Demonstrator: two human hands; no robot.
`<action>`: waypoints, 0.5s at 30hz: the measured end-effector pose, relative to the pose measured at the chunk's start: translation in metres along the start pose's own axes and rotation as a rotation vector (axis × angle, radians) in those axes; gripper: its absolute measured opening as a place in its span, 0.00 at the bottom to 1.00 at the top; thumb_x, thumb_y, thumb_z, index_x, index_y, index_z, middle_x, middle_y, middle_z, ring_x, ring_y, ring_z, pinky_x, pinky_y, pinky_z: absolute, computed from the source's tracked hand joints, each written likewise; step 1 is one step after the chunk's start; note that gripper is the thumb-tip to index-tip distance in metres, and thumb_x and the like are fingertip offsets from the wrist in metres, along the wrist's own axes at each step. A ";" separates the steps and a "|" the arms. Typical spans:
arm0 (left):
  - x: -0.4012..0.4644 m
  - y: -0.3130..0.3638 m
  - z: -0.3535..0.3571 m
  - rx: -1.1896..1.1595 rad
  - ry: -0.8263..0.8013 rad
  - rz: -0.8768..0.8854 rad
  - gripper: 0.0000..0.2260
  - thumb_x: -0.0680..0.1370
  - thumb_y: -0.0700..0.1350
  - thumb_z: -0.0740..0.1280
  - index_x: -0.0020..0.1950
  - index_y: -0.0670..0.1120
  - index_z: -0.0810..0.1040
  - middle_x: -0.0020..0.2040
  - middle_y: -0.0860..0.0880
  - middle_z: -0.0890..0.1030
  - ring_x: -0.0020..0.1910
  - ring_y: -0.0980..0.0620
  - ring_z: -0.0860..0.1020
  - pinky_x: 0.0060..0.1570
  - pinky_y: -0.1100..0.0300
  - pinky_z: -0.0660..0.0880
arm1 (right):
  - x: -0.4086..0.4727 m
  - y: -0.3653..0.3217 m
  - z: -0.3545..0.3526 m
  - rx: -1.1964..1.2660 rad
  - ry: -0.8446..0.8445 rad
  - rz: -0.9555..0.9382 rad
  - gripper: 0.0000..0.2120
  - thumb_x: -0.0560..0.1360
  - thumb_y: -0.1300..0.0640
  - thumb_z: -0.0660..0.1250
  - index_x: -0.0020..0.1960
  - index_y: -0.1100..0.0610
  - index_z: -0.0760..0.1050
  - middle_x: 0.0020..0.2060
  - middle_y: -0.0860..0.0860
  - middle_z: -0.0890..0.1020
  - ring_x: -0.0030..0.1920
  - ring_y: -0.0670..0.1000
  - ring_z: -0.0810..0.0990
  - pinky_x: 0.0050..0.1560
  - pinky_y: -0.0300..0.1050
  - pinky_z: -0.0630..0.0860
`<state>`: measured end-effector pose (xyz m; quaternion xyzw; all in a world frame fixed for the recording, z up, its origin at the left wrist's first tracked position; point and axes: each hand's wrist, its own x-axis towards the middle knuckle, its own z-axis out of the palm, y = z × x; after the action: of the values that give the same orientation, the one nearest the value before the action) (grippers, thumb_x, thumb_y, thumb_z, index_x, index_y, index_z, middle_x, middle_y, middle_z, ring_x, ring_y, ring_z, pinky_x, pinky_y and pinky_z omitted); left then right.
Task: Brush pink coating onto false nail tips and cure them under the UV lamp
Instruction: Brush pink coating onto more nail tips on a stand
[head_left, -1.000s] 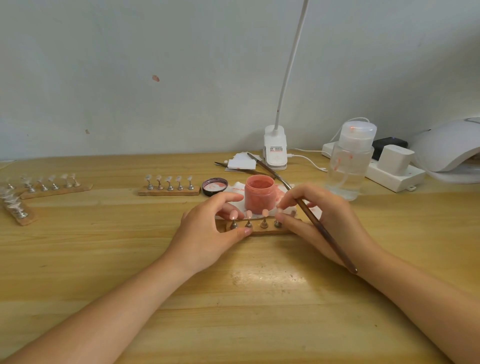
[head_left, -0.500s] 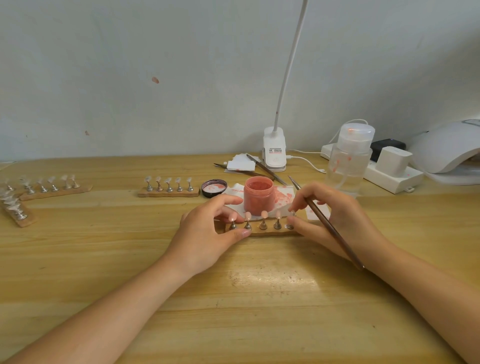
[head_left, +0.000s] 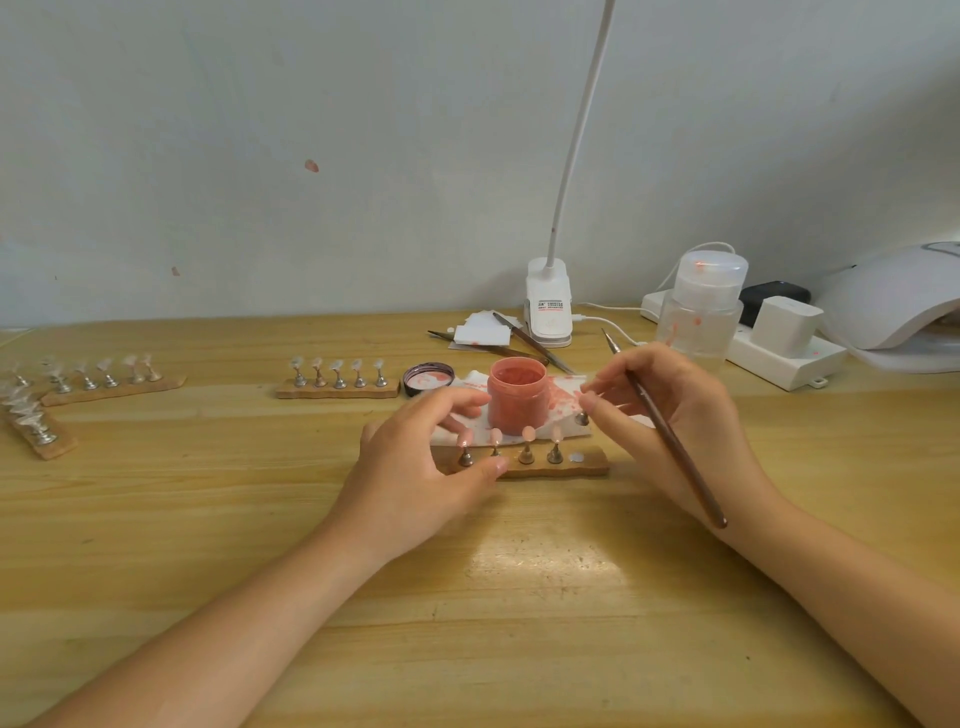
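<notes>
Head view: four pink nail tips (head_left: 528, 434) stand on the near wooden strip (head_left: 545, 467); a fifth peg (head_left: 582, 417) is lifted off it, pinched in the right hand (head_left: 670, 415), which also holds one brush (head_left: 670, 431). Left hand (head_left: 415, 467) grips the strip's left end, thumb in front, fingers curled behind. One open pink jar (head_left: 518, 397) sits just behind the strip. Three more strips, clear tips.

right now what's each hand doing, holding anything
Left hand: grips the near end of the wooden nail stand, thumb on its front edge.
Right hand: holds the brush and pinches a small nail holder lifted off the stand.
</notes>
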<state>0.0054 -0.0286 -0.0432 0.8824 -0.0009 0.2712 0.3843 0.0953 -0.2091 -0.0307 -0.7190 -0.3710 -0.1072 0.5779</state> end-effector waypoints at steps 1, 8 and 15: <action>-0.001 0.002 -0.001 0.024 0.044 0.057 0.17 0.65 0.57 0.74 0.48 0.64 0.70 0.47 0.63 0.76 0.48 0.65 0.73 0.59 0.48 0.67 | -0.001 -0.004 0.004 0.009 0.005 -0.027 0.08 0.68 0.66 0.72 0.44 0.59 0.74 0.38 0.51 0.81 0.38 0.45 0.81 0.42 0.36 0.78; -0.006 0.008 0.001 0.136 0.145 0.320 0.10 0.68 0.59 0.66 0.44 0.57 0.73 0.40 0.63 0.75 0.44 0.66 0.70 0.50 0.60 0.61 | -0.018 -0.027 0.037 0.167 0.009 -0.098 0.10 0.68 0.68 0.72 0.42 0.56 0.74 0.43 0.49 0.82 0.36 0.47 0.82 0.37 0.38 0.79; -0.006 0.008 0.001 0.137 0.210 0.322 0.09 0.69 0.55 0.65 0.39 0.50 0.77 0.35 0.65 0.71 0.45 0.75 0.66 0.42 0.60 0.62 | -0.022 -0.027 0.044 0.085 0.039 -0.134 0.11 0.68 0.65 0.73 0.44 0.54 0.74 0.45 0.49 0.80 0.39 0.44 0.82 0.40 0.39 0.79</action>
<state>-0.0009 -0.0368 -0.0412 0.8618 -0.0833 0.4193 0.2729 0.0502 -0.1766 -0.0366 -0.6650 -0.4114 -0.1437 0.6066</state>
